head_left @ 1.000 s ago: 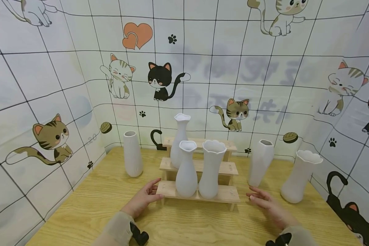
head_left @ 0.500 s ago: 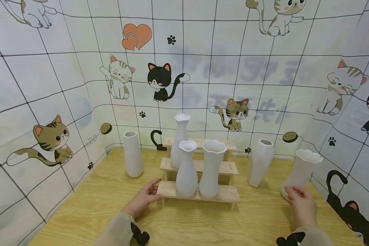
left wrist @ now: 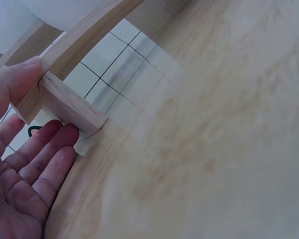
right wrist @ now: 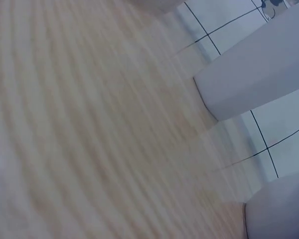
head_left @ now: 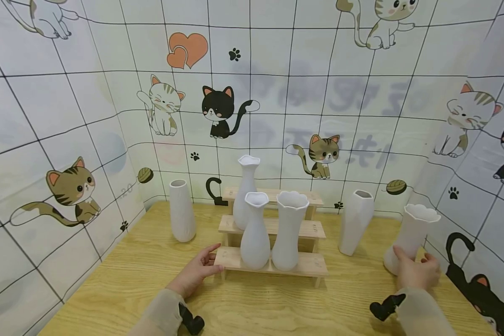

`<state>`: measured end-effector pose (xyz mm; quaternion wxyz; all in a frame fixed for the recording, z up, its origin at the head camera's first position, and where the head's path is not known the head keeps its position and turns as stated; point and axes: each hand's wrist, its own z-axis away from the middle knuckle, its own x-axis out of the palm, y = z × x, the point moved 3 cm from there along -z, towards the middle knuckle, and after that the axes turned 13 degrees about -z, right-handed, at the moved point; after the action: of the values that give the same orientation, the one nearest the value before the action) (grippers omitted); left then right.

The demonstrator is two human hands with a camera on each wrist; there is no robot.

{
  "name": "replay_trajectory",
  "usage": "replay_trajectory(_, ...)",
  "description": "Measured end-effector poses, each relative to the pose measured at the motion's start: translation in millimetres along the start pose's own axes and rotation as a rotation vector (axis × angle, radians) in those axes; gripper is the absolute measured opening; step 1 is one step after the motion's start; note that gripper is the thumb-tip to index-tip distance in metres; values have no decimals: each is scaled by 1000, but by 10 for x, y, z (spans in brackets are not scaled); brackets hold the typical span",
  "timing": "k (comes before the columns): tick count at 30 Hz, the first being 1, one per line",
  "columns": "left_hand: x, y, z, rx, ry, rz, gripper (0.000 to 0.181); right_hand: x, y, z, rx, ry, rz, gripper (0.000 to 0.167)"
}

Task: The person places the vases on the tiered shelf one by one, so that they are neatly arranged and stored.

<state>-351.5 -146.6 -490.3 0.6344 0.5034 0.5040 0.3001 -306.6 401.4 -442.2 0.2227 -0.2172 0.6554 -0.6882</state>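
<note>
My left hand (head_left: 195,273) holds the left end of the lowest step of a wooden stepped stand (head_left: 311,263), thumb at the front corner and index finger behind. In the left wrist view its other fingers (left wrist: 47,149) reach past the stand's leg (left wrist: 74,107). My right hand (head_left: 417,275) is at the lower body of a white vase with a scalloped rim (head_left: 420,224), thumb across its front and fingers curved at its right side. That vase stands upright on the table. The right hand is not visible in the right wrist view; the vase's rounded base (right wrist: 279,214) shows there.
On the stand are a slim white vase (head_left: 245,182), a bottle-shaped vase (head_left: 255,242) and a scalloped vase (head_left: 287,233). A cylindrical vase (head_left: 181,212) stands left on the table (head_left: 260,308), an angular one (head_left: 356,224) right. A cat-patterned sheet (head_left: 269,93) encloses the back and sides.
My right hand has moved right from beside the angular vase to the scalloped vase, then round to its right side. My left hand stays at the stand. The vases have not visibly moved.
</note>
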Motion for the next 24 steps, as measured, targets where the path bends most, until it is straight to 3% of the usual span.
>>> replay_trajectory(5, -2, 1, 6, 6, -5, 2, 76, 69, 40, -31, 99, -41, -78, 108)
replay_trajectory(9, -1, -11, -5, -2, -6, 1, 76, 110, 41, -56, 133, -57, -85, 108)
replay_trajectory(18, -7, -7, -1, -12, -1, 0, 76, 185, 55, -111, 66, -18, -122, 94)
replay_trajectory(24, -5, -21, -5, -10, -3, 9, 76, 173, 69, -141, 56, -40, -117, 93)
